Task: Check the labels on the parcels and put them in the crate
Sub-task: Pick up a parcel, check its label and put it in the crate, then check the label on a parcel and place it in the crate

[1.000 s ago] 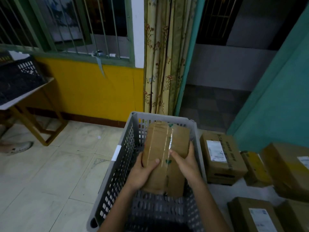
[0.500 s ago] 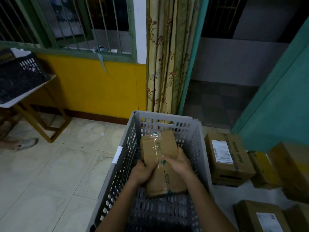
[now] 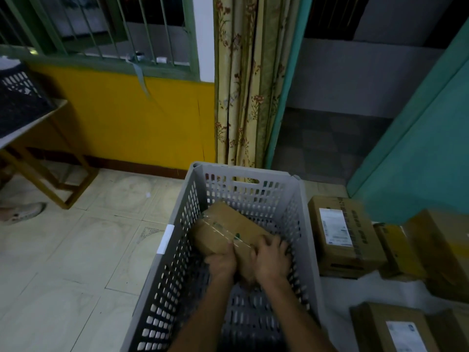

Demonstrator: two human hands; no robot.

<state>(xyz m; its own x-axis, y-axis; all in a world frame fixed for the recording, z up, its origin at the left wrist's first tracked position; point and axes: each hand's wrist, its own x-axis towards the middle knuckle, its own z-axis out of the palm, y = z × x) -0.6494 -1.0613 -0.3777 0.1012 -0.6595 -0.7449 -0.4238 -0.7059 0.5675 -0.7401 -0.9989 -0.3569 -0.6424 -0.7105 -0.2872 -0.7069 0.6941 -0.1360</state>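
A brown cardboard parcel (image 3: 223,228) with clear tape lies tilted deep inside the grey perforated crate (image 3: 175,240), its far end toward the crate's left wall. My left hand (image 3: 221,261) grips its near left edge, thumb on top. My right hand (image 3: 272,257) grips the near right end, fingers curled over it. Its label is not visible. More parcels wait on the white surface to the right: one with a white label (image 3: 342,232) beside the crate, another labelled one (image 3: 396,329) at the bottom right.
Yellow-taped boxes (image 3: 436,245) stack at the right edge. A teal door (image 3: 418,153) stands open behind them. A floral curtain (image 3: 241,85) hangs beyond the crate. At left stand a wooden table (image 3: 50,174) holding a dark basket (image 3: 17,97), and someone's shoe (image 3: 22,212) on the tiled floor.
Both hands have lowered the parcel from above the crate rim down into the crate, turning it so it lies diagonally near the bottom.
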